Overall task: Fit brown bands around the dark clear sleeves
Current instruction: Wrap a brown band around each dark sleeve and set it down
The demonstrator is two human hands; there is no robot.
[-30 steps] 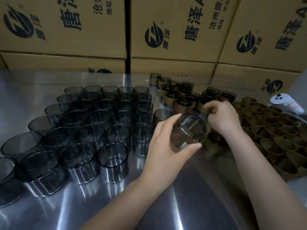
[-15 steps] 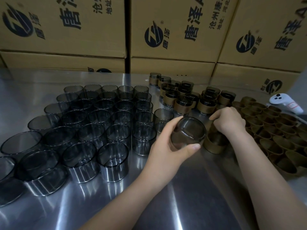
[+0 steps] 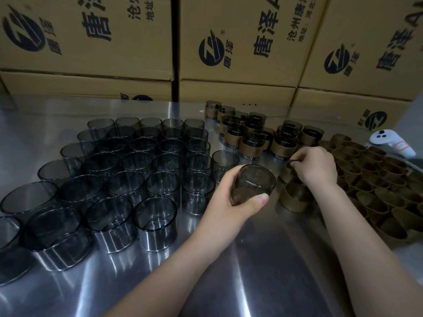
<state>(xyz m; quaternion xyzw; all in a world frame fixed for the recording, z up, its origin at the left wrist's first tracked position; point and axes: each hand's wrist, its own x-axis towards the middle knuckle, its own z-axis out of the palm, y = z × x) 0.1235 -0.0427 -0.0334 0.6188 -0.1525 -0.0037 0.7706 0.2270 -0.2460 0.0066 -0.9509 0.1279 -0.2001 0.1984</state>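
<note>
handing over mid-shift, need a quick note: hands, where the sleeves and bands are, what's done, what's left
Left hand holds one bare sleeve, tilted, off the table.
Right hand pinches a band by its rim, at the near edge of the loose bands on the right.
Done: a cluster of banded sleeves at the back, middle.
Left: the sleeve in hand has no band yet; many bare sleeves stand in rows on the left.
</note>
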